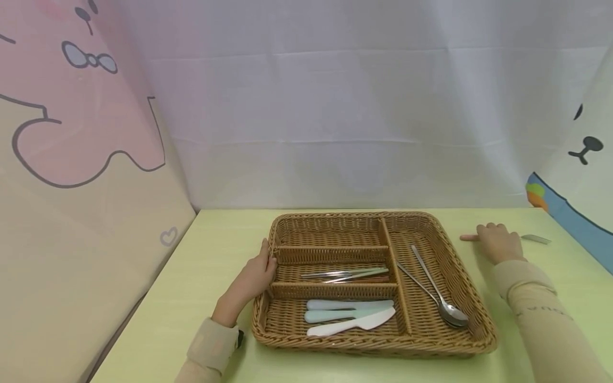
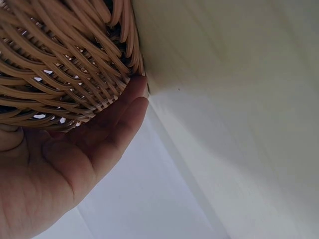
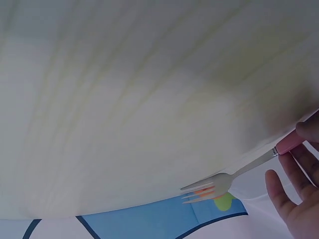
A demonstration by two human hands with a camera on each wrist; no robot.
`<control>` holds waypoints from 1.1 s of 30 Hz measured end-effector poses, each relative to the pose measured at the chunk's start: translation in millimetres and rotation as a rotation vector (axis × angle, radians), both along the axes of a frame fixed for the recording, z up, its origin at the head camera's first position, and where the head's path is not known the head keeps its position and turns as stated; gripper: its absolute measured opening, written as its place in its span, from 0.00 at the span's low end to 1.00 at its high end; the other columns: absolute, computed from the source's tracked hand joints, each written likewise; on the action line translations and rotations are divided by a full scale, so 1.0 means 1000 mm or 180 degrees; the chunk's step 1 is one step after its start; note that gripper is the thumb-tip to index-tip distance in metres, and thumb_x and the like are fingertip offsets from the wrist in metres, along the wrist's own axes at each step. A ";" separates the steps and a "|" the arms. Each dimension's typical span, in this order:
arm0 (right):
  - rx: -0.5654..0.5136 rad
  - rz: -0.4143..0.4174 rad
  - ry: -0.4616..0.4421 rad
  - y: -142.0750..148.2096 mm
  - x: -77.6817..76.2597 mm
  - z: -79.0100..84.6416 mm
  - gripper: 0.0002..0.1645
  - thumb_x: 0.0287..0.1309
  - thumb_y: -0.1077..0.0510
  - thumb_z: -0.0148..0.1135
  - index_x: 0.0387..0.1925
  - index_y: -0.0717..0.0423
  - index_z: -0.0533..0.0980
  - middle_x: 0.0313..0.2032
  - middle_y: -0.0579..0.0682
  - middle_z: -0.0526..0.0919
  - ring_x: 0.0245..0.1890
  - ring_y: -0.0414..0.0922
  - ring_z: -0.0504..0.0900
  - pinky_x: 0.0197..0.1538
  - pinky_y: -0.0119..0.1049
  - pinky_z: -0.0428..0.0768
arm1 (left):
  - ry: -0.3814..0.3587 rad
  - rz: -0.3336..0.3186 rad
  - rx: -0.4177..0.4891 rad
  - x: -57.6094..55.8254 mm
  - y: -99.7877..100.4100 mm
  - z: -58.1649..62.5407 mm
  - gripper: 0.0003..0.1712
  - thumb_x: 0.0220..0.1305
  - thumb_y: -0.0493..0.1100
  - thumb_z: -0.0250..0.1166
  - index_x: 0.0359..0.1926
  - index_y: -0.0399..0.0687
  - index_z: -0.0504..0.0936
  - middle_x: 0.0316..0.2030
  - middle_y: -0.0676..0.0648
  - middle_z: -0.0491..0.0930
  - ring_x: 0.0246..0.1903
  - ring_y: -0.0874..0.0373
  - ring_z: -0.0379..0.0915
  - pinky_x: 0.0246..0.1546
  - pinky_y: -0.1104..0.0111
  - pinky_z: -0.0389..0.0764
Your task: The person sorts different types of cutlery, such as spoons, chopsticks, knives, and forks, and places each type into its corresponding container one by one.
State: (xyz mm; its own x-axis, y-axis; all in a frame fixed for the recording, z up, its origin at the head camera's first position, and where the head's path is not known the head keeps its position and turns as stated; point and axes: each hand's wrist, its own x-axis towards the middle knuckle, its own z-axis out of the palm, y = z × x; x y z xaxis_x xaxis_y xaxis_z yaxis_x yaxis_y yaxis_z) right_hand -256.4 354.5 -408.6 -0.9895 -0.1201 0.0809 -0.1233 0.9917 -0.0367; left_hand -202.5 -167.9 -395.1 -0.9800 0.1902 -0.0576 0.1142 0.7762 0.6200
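A fork [image 3: 219, 185] with a pink handle [image 3: 290, 142] is pinched at the handle by my right hand [image 1: 500, 243], to the right of the basket and close over the table. Its metal tines point right in the head view. My left hand [image 1: 253, 274] rests against the left outer side of the wicker basket [image 1: 330, 343], fingers [image 2: 124, 119] fairly straight along the weave. In the basket's long right compartment lie two metal spoons [image 1: 452, 314]. Three knives [image 1: 349, 323], pale blue, mint and white, lie in the front left compartment.
Several slim utensils [image 1: 354, 275] with metal and green parts lie in the middle left compartment. Wicker dividers [image 1: 335, 290] separate the compartments. The pale yellow-green table [image 1: 167, 319] meets a white cloth [image 1: 354, 122] at the back and printed cloths at both sides.
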 end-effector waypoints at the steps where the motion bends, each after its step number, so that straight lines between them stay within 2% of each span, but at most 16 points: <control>1: 0.0018 0.0002 0.0019 0.000 0.000 0.000 0.12 0.58 0.71 0.41 0.38 0.76 0.70 0.35 0.74 0.73 0.37 0.70 0.71 0.33 0.61 0.72 | 0.0000 0.0002 0.0000 0.000 0.000 0.000 0.37 0.71 0.44 0.41 0.70 0.35 0.31 0.10 0.52 0.62 0.07 0.62 0.51 0.08 0.74 0.58; 10: 0.0200 0.0079 0.0204 0.000 0.005 -0.004 0.07 0.52 0.73 0.48 0.33 0.74 0.72 0.31 0.69 0.75 0.34 0.66 0.72 0.33 0.60 0.72 | 0.0007 -0.0001 0.0001 0.001 0.001 0.002 0.37 0.71 0.43 0.41 0.70 0.35 0.31 0.10 0.52 0.61 0.07 0.63 0.50 0.08 0.75 0.57; 21: 0.0317 0.0224 0.0244 0.006 0.006 -0.007 0.08 0.51 0.73 0.50 0.35 0.72 0.71 0.26 0.66 0.74 0.25 0.65 0.74 0.30 0.58 0.72 | 0.0037 -0.0001 -0.0010 0.001 0.000 0.000 0.37 0.71 0.44 0.41 0.70 0.35 0.32 0.11 0.52 0.62 0.08 0.63 0.51 0.08 0.75 0.57; 27: 0.0430 0.0278 0.0227 0.010 0.006 -0.003 0.12 0.51 0.72 0.50 0.40 0.72 0.71 0.30 0.68 0.75 0.26 0.63 0.75 0.29 0.56 0.72 | 0.0017 0.0001 -0.0005 0.001 0.000 -0.001 0.37 0.71 0.44 0.41 0.70 0.35 0.31 0.11 0.52 0.62 0.08 0.62 0.51 0.09 0.75 0.57; 33: 0.0421 0.0319 0.0369 0.008 0.005 0.004 0.13 0.50 0.73 0.52 0.41 0.71 0.72 0.32 0.68 0.76 0.27 0.61 0.75 0.28 0.53 0.72 | -0.0034 0.0007 0.0022 0.000 -0.001 -0.001 0.37 0.72 0.44 0.40 0.70 0.36 0.30 0.11 0.51 0.63 0.08 0.62 0.52 0.09 0.74 0.59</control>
